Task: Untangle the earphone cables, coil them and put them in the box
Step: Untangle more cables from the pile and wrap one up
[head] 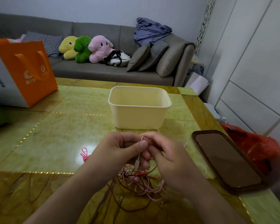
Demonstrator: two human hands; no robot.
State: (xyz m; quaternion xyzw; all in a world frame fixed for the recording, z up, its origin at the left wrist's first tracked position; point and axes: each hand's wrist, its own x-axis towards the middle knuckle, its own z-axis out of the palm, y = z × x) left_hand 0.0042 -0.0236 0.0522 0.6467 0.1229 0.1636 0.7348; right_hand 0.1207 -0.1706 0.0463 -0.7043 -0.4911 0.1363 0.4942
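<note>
Head view: left hand point(120, 147) and right hand point(165, 157) pinching thin pink earphone cable point(141, 139) in curled fingers above tangled pink and brown cables point(141, 183) on green glossy tabletop point(63, 135), cream plastic box point(139, 105) beyond, apparently empty; untangling seemingly early, coiling and boxing left.

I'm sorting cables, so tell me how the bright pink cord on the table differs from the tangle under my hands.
The bright pink cord is one small bundle, lying untouched on the table; the earphone tangle is a loose sprawl of pale pink and dark red strands, held by both the left hand and right hand.
</note>
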